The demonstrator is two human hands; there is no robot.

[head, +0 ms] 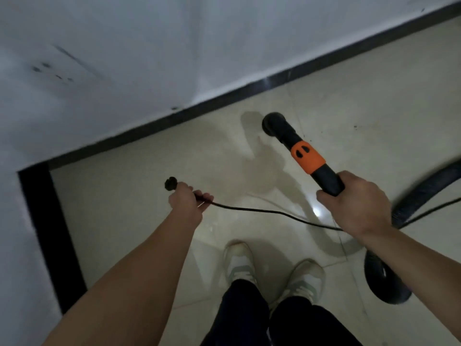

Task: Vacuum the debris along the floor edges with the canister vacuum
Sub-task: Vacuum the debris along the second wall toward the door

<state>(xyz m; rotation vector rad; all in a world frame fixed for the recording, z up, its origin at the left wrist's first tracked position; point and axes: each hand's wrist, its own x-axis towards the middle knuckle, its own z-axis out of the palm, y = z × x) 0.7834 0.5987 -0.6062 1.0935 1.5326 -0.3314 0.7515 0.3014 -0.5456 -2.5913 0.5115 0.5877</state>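
Shoes point(239, 263) stand on the floor point(119, 221). Left hand point(185, 199) curls round the cord point(262, 211) behind its plug point(171, 183). Right hand point(354, 203) grips the wand point(306, 158), nozzle point(274, 123) near the baseboard point(224, 96). Judged step: powering up. Next, the plug must reach the blurred wall socket point(53, 72), then edge passes.

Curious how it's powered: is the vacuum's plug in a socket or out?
Out. The left hand grips the cord, and the plug pokes free above the floor.
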